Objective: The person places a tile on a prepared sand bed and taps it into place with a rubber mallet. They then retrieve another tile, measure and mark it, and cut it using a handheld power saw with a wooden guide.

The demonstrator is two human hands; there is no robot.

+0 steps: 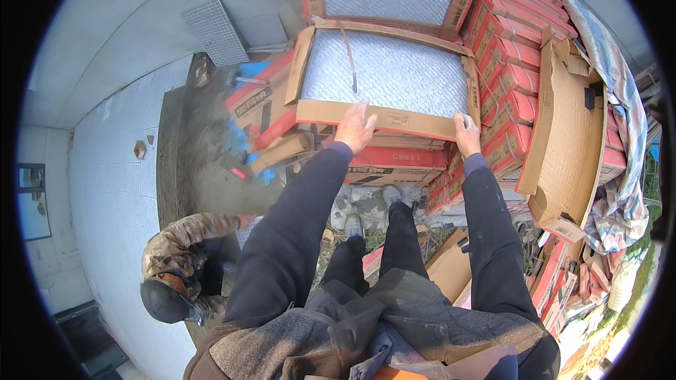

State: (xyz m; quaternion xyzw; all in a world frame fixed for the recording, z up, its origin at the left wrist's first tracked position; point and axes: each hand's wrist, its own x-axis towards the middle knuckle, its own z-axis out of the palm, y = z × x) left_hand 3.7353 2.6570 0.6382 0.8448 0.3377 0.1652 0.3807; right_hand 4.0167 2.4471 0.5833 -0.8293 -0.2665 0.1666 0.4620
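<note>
An opened, red-edged cardboard tile carton point(396, 119) lies on a stack in front of me, showing a grey-white, ribbed tile point(387, 67) framed by its rim. My left hand point(355, 127) rests on the carton's front edge, left of its middle, with the fingers apart. At the front right corner, my right hand point(466, 135) grips the cardboard edge, its thumb on top; the undersides of its fingers are hidden. A strap point(349, 60) lies loose across the tile's left part.
More red cartons point(510, 91) are stacked behind and to the right. An empty carton lid point(567, 141) leans beside a striped sheet point(616, 84). At lower left a co-worker point(176, 260) crouches by grey mortar point(211, 141) and pale laid flooring point(116, 176). Cardboard scraps litter the ground.
</note>
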